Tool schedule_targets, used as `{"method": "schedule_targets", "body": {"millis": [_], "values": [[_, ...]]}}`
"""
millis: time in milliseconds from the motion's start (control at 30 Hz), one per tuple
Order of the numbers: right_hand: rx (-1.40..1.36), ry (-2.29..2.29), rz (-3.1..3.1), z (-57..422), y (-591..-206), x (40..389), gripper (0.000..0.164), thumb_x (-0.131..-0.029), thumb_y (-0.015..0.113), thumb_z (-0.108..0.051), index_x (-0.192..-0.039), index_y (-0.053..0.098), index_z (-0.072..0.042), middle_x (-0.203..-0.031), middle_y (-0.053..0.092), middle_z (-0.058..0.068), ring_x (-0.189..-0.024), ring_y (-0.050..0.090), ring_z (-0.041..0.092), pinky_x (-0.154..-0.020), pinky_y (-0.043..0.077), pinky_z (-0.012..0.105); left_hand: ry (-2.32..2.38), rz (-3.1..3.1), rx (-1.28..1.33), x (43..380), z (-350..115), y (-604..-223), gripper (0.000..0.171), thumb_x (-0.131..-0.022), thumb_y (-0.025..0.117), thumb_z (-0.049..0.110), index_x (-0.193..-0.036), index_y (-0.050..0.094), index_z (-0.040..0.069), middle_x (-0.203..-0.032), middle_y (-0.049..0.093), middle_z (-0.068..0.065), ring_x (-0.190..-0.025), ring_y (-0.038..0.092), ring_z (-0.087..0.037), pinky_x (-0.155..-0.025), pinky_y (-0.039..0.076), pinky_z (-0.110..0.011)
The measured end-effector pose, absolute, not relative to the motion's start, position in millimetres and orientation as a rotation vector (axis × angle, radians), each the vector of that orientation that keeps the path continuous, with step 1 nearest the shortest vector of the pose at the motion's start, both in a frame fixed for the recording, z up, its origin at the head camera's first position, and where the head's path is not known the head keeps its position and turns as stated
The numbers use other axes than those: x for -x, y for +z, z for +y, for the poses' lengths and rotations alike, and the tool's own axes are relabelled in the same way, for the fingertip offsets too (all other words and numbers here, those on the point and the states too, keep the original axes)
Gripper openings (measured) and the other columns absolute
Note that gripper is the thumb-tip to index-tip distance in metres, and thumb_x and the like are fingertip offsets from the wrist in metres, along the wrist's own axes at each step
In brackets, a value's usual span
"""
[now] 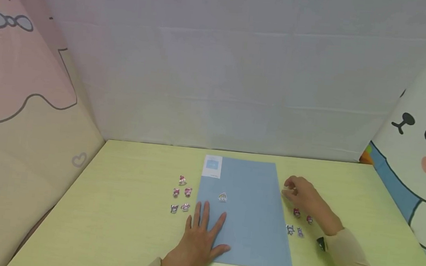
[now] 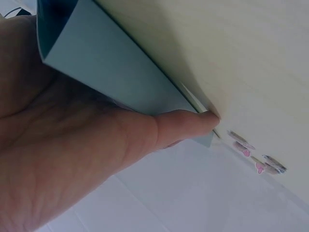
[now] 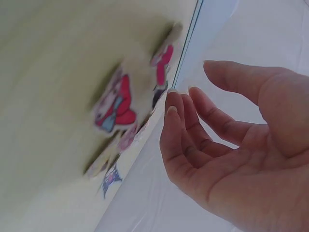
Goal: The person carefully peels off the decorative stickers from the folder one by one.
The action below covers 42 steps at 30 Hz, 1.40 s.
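Note:
A light blue folder [image 1: 251, 215] lies on the table with one small cartoon sticker [image 1: 222, 197] on its left half. My left hand [image 1: 196, 242] rests on the folder's lower left edge, its fingers spread and straight. In the left wrist view, that hand [image 2: 111, 128] lies along the blue folder [image 2: 116, 63], which gapes at one corner. My right hand [image 1: 302, 194] hovers beside the folder's right edge, fingers loosely bent. In the right wrist view, thumb and fingers of this hand [image 3: 231, 130] are apart with nothing between them. A red-hooded character sticker [image 3: 118, 106] lies near the fingertips.
Several character stickers [image 1: 188, 192] lie in a cluster left of the folder. Others, such as a grey-blue one [image 1: 290, 230], lie right of it beneath my right forearm. A white label [image 1: 212, 166] marks the folder's top left corner. Cloth walls [image 1: 219, 73] enclose the yellow table [image 1: 123, 210].

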State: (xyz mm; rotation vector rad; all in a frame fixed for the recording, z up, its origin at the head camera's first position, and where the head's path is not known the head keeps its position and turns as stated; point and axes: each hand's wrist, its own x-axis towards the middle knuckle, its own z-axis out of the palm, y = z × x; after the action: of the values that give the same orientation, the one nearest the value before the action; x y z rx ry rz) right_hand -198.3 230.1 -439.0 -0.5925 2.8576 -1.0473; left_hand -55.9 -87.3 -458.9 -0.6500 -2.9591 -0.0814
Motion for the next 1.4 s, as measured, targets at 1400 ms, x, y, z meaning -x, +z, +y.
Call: {"method": "schedule_targets", "body": {"millis": [1400], "values": [[0.987, -0.903, 2.874, 134.7, -440.9, 188.4, 0.012, -0.091, 0.074, -0.003, -0.097, 0.064, -0.002, -0.089, 0.061, 0.005, -0.084, 0.06, 0.02, -0.077, 0.054, 0.04, 0.055, -2.972, 0.616, 57.1, -85.4, -460.8, 0.073, -0.095, 0.055, 0.068, -0.151, 0.052, 0.021, -0.152, 0.039, -0.034, -0.14, 0.039, -0.053, -0.096, 0.048, -0.062]]}}
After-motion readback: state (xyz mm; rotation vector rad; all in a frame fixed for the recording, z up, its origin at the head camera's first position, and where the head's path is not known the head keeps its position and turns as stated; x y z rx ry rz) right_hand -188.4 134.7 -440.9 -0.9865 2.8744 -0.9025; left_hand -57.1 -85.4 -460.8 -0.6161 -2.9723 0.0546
